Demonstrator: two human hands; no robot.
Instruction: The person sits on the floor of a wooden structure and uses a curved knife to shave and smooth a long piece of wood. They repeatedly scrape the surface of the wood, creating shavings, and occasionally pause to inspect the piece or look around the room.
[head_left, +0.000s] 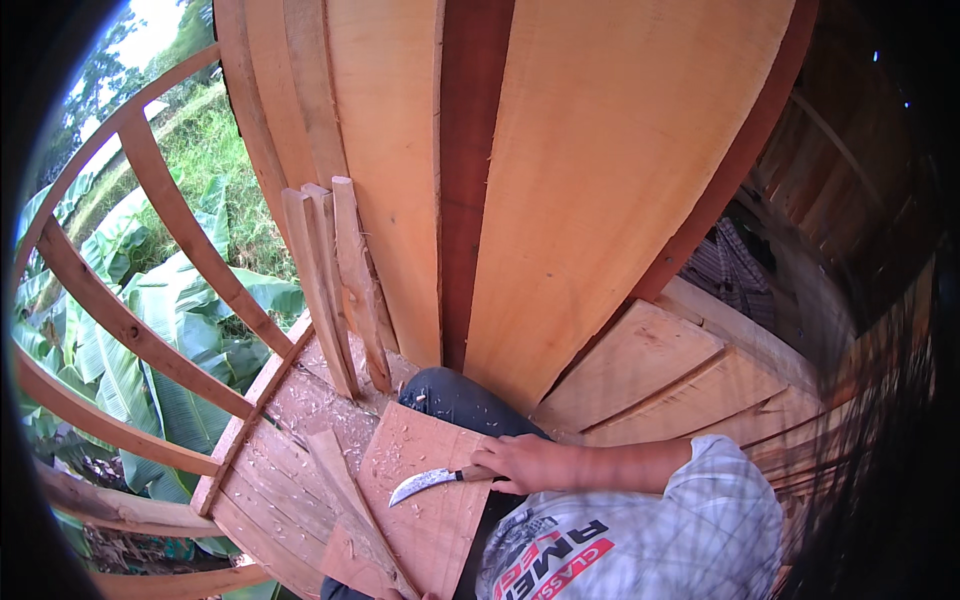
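My right hand (516, 462) is closed round the wooden handle of a curved knife (424, 484). Its pale blade points left over a flat reddish board (445, 440) resting across my lap. A slim wooden strip (358, 505) slants across the board's left part, with its upper end reaching past the board over the floor planks. At the bottom edge only a sliver of my left hand (428, 596) shows, beside the strip's lower end; it appears to grip the strip there, though most of the fingers are cut off. Shavings are scattered over the board and my dark-trousered knee (470, 398).
Several rough wooden sticks (340, 285) lean against the plank wall (610, 150) ahead. A curved-looking wooden railing (140, 330) borders the plank floor (275, 480) on the left, with banana leaves beyond. On the right are wooden planks (660, 370) and a dark opening with checked cloth (730, 270).
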